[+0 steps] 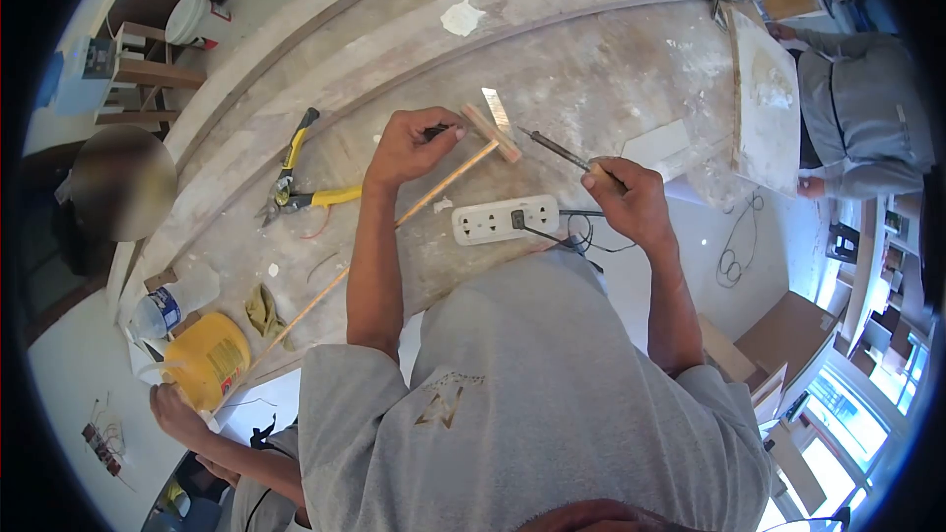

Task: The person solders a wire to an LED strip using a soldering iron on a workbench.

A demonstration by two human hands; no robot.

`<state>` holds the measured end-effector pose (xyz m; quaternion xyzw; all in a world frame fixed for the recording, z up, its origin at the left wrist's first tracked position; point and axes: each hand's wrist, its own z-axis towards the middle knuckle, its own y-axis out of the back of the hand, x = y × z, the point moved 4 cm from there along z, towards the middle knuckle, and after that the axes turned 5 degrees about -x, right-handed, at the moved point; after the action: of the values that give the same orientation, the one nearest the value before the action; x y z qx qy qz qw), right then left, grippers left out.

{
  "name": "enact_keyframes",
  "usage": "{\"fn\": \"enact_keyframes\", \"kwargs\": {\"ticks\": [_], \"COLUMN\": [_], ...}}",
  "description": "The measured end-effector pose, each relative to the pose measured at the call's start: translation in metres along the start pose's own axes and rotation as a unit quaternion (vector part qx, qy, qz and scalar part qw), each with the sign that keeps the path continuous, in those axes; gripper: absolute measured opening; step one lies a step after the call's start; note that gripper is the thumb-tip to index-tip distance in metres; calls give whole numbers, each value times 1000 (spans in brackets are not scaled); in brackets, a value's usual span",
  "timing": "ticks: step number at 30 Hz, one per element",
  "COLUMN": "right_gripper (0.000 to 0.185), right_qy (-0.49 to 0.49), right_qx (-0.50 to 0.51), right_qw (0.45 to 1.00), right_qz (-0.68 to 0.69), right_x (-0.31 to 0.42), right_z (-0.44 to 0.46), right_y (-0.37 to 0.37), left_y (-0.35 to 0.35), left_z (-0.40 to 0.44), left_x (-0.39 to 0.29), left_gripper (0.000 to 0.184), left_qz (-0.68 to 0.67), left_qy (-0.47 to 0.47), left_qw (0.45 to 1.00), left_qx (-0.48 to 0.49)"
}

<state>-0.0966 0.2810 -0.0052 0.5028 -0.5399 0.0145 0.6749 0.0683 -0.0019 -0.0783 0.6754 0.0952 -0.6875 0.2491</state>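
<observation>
My right hand (631, 202) is closed around the handle of a soldering iron (557, 150), whose tip points left toward a small wooden block (493, 134). My left hand (414, 146) is pinched just left of that block, with a small dark thing at the fingers that I cannot make out. A thin, light orange strip (439, 189) runs from the block down and left, passing behind my left forearm. Beyond the block, a short shiny flat piece (496, 110) catches the light.
A white power strip (481, 224) with a black plug lies near my body. Yellow-handled pliers (335, 197) and another yellow-black tool (294, 153) lie left. A co-worker's hand (177, 416) is by a yellow jug (212, 360). Another person (857, 118) stands right. Curved beams (365, 54) span the back.
</observation>
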Motion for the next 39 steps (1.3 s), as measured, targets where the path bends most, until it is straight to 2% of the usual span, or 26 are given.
{"fn": "enact_keyframes", "kwargs": {"ticks": [3,6,10,15,18,27,39], "right_gripper": [23,24,28,25,31,31,30], "right_qy": [61,78,58,134,137,119,125], "right_qx": [-24,-16,10,14,36,58,47], "right_qw": [998,997,997,986,981,981,981], "right_qz": [-1,-24,-46,-99,-135,-139,-138], "right_x": [-1,0,9,13,15,17,16], "right_z": [1,2,5,12,16,20,21], "right_y": [-1,-1,-2,-8,-8,-8,-6], "left_y": [-1,0,1,2,2,2,2], "left_z": [-1,-2,-4,-5,-4,-4,-3], "left_x": [1,8,12,14,13,9,12], "left_gripper": [10,11,11,10,9,9,9], "left_qz": [-45,-49,-11,14,16,-13,10], "left_qy": [11,18,43,41,42,37,47], "left_qw": [999,999,999,999,999,999,998], "left_qx": [2,13,19,25,27,29,37]}}
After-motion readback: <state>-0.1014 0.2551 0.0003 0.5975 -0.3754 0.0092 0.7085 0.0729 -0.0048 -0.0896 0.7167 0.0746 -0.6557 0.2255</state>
